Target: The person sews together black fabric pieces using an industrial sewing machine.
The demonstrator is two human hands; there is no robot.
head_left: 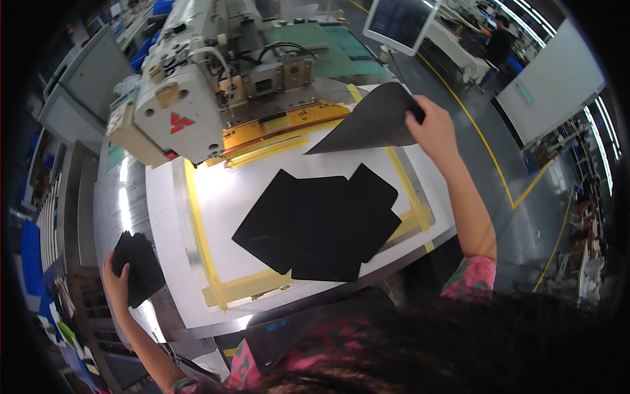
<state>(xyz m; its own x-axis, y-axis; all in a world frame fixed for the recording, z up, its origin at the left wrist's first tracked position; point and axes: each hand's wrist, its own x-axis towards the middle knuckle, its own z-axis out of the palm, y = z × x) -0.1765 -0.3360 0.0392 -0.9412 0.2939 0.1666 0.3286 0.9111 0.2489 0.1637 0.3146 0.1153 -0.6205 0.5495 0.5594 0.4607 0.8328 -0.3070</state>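
A dark grey flexible sheet (pixel 375 121) hangs from my right hand (pixel 434 131), pinched at its right corner between thumb and fingers. The sheet is lifted and curled, its tip pointing down-left above the white work surface. Below it a large black cut-out panel (pixel 318 226) with notched, angular edges lies flat inside a yellow-taped frame. At the far left my left hand (pixel 117 279) is closed on the left edge of a smaller black cut piece (pixel 141 269), thumb on top. Whether that is one piece or a stack I cannot tell.
A white industrial sewing machine (pixel 180 111) with a yellow clamp plate (pixel 295 119) stands over the back of the white board (pixel 167 230). A screen (pixel 400 23) rises behind. Another person (pixel 500 43) sits far right. A metal table edge (pixel 108 197) runs along the left.
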